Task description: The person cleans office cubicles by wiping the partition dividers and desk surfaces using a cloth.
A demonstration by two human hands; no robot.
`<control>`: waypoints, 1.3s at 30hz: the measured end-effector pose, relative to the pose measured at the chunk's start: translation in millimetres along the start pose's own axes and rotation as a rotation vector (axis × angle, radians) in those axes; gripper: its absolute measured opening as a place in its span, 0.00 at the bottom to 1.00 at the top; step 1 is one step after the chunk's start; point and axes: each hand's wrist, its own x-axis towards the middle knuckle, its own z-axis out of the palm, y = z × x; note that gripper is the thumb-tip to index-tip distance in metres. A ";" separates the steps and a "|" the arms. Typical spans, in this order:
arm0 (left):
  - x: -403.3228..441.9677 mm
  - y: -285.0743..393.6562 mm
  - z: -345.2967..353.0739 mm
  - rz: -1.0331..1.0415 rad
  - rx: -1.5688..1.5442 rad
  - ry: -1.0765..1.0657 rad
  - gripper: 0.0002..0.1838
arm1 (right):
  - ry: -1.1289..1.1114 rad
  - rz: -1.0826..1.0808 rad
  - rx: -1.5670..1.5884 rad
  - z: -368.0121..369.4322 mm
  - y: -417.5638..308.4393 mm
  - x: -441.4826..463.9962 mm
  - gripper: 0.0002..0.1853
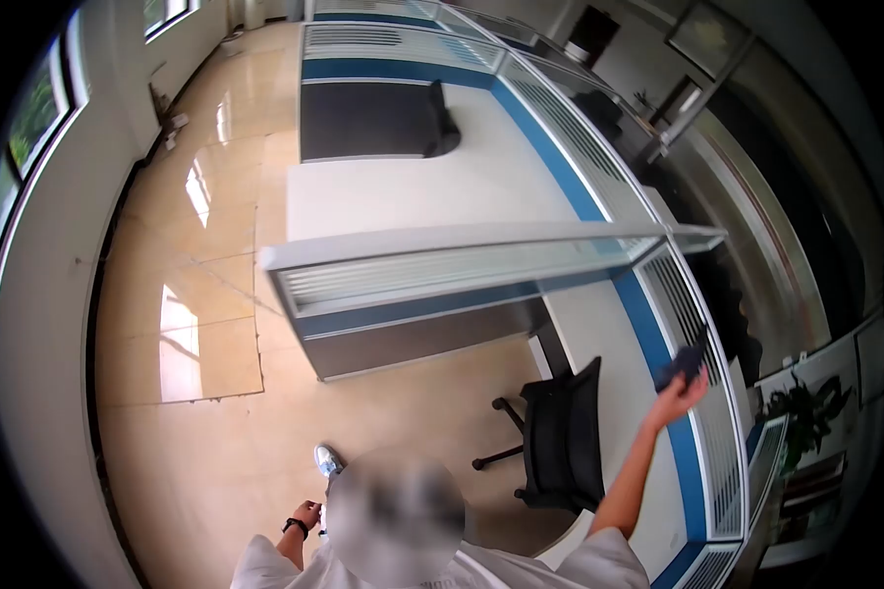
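Note:
My right hand [676, 401] reaches far out to the right, closed around a dark cloth [684, 363]. The cloth is bunched up against the striped glass panel [722, 432] of the cubicle partition, above its blue band. Low at my left side is my left hand [307, 512], with a black band on the wrist. Its fingers look curled, and whatever they may hold is too small to make out. A black office chair [562, 437] stands between my body and the white desk [614, 344], below my right arm.
Ahead, a dividing partition [462, 257] with a white top rail juts out to the left. Beyond it is another white desk [393, 196] with a dark chair [442, 123]. Tiled floor [216, 255] runs along the windowed wall at left. A leafy plant [805, 417] stands behind the partition at right.

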 end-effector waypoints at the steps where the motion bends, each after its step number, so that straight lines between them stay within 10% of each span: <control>1: -5.8 1.9 -8.3 0.020 -0.138 0.005 0.18 | -0.064 -0.115 0.078 48.5 -1.2 -7.9 0.25; 8: 1.1 -55.9 -65.1 -0.088 -0.831 0.220 0.15 | -0.595 -0.140 0.197 337.6 -161.8 -174.8 0.19; 11: -16.7 -64.6 -73.6 -0.129 -0.907 0.370 0.14 | -0.530 -0.615 -0.087 379.4 -204.1 -228.4 0.12; 19: -18.9 -54.7 -73.5 -0.241 -1.052 0.387 0.12 | -0.726 -0.502 0.069 379.6 -226.4 -233.1 0.10; 33: 8.3 410.6 -337.9 1.168 -0.286 0.175 0.15 | -0.492 -0.424 0.160 379.7 -226.8 -251.2 0.12; 39: -20.8 488.1 -343.0 1.708 0.274 -0.162 0.18 | -0.463 -0.347 0.080 376.7 -235.4 -258.2 0.11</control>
